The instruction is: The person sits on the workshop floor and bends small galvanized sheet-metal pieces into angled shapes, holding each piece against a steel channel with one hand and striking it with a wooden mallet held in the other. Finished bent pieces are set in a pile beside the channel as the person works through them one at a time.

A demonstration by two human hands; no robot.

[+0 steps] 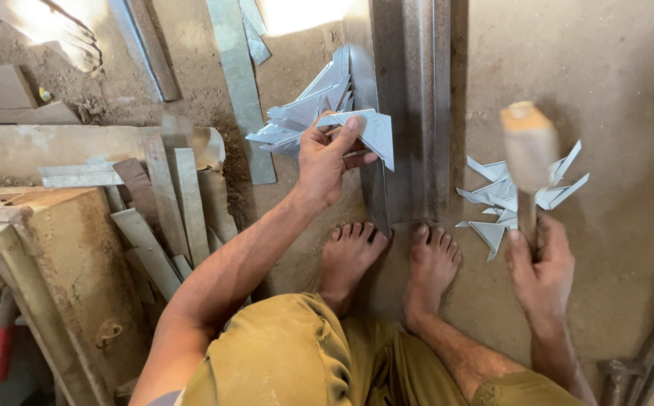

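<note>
With the right hand (pixel 541 263) gripping a raised wooden mallet (pixel 528 146), a stray blow could catch the left hand (pixel 327 162) pinching a sheet-metal piece (pixel 372 131) on the steel beam (pixel 406 105) (bare toes (pixel 391 233) lie at its near end).

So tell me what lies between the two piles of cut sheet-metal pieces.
In the head view, a long steel angle bar lies between the left pile and the right pile; the left hand holds a piece against it.

One head camera looks steeply down, close above the floor (pixel 628 90)

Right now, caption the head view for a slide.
Left hand holds a sheet-metal piece against a steel beam; right hand grips a wooden mallet.
</note>
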